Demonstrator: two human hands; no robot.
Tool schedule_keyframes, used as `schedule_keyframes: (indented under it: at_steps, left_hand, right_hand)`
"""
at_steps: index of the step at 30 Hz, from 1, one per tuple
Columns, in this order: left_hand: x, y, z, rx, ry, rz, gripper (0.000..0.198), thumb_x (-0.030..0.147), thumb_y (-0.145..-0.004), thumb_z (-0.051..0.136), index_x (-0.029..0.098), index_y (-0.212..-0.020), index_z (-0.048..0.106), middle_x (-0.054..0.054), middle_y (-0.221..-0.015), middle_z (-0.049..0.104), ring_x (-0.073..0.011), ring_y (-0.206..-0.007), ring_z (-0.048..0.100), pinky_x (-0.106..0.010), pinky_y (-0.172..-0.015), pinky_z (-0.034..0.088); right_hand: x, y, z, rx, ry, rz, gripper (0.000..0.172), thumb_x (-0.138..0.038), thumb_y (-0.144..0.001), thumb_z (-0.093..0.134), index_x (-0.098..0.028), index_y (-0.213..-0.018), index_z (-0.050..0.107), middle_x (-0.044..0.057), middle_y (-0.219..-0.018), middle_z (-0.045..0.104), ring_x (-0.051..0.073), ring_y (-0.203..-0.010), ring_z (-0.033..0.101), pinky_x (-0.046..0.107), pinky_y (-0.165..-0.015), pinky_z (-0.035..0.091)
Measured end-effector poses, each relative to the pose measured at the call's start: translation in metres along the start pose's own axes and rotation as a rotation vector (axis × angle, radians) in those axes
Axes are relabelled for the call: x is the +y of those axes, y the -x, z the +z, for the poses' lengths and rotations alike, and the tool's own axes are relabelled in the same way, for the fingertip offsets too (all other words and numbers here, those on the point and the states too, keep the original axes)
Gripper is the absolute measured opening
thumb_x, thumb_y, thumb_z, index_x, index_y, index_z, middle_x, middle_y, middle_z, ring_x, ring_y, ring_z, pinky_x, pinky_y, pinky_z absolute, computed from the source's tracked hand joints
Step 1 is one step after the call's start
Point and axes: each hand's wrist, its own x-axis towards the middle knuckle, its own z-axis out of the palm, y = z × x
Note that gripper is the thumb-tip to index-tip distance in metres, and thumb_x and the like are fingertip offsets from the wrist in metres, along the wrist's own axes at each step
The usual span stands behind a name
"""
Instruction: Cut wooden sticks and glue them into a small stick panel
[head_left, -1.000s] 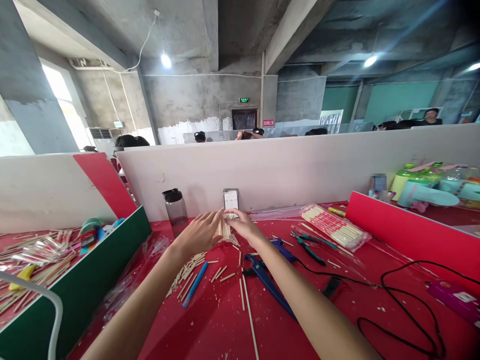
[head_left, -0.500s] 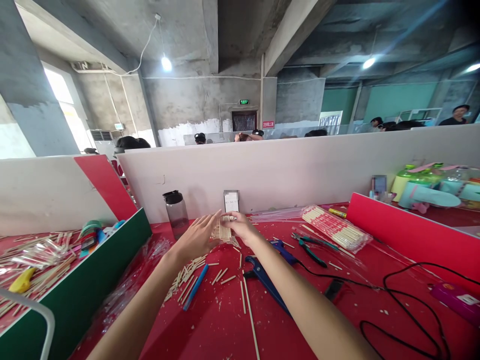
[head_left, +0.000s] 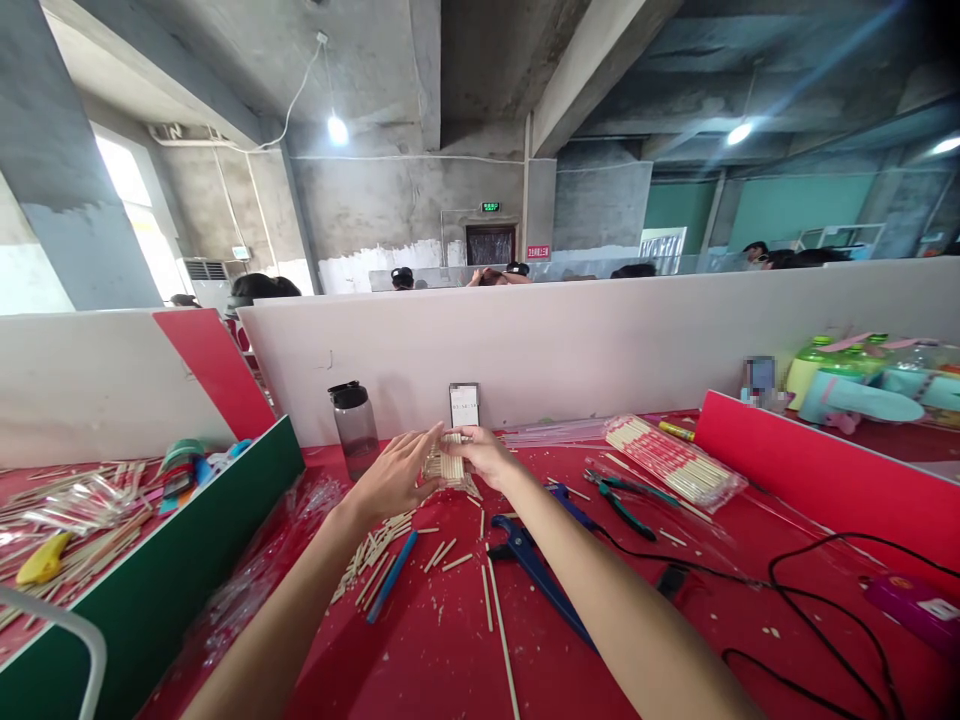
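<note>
A small structure of glued wooden sticks stands on the red table near the back wall. My left hand cups its left side with the fingers curled against it. My right hand grips its right side and top with a pinch. Loose cut wooden sticks lie scattered below my left hand, next to a blue pen.
A dark-capped bottle and a small white card stand at the white divider. Blue cutters, green pliers, a bag of sticks, a black cable and a glue gun lie at right. A green divider bounds the left.
Both hands closed in on the stick structure and now hold it between them. The view tilted slightly, so everything sits a little lower in the picture.
</note>
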Motion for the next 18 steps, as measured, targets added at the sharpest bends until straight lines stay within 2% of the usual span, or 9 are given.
schedule_keyframes:
  at_steps: [8,18]
  left_hand:
    - [-0.005,-0.001,0.006,0.016,0.055,-0.045,0.081,0.043,-0.089,0.063,0.019,-0.153,0.021,-0.016,-0.147,0.049,-0.0330,-0.135,0.046,-0.049,-0.111,0.038]
    - [-0.006,0.001,0.009,0.042,0.120,-0.031,0.078,0.043,-0.090,0.061,0.022,-0.154,0.020,-0.016,-0.148,0.048,-0.0330,-0.135,0.047,-0.051,-0.111,0.039]
  right_hand:
    - [-0.007,0.000,-0.010,-0.078,-0.018,0.083,0.024,-0.023,-0.075,0.079,-0.018,-0.096,0.069,0.002,-0.076,0.074,0.018,-0.071,0.072,0.031,-0.073,0.057]
    - [-0.008,-0.007,-0.007,-0.044,-0.008,0.136,0.019,-0.020,-0.079,0.071,-0.018,-0.098,0.069,0.005,-0.077,0.075,0.018,-0.067,0.072,0.030,-0.068,0.058]
